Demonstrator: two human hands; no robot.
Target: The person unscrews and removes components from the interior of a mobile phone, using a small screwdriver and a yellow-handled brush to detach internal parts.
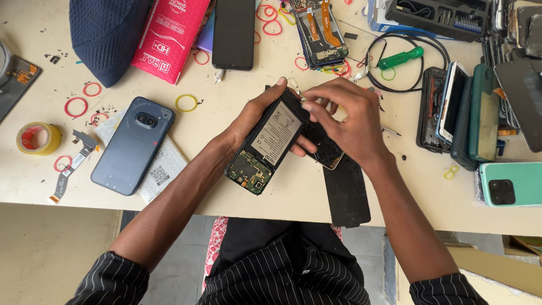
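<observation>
Fingers: left hand (261,116) wraps the opened phone (266,148) from the left — thumb along its far-left edge, fingertips curling out under its right side.
Right fingers: right hand (349,118) bunched together, tips pressed at the phone's far top corner; whether they pinch a small part is hard to tell, since the knuckles hide it.
Phone position: held above the table (293,195) near its near edge, tilted, back cover off, battery (276,134) and green circuit board (250,171) showing.
Under the hands: one black cover (345,192) lies flat, just right of the phone.
Left side: one blue-grey phone (131,144) face down, one roll of yellow tape (37,138), one yellow rubber band (186,103).
Far side: one black phone (234,33), one red packet (168,36), one green-handled screwdriver (401,58).
Right side: a stack of upright phones (460,116) — about four — and one mint-green phone (511,183).
</observation>
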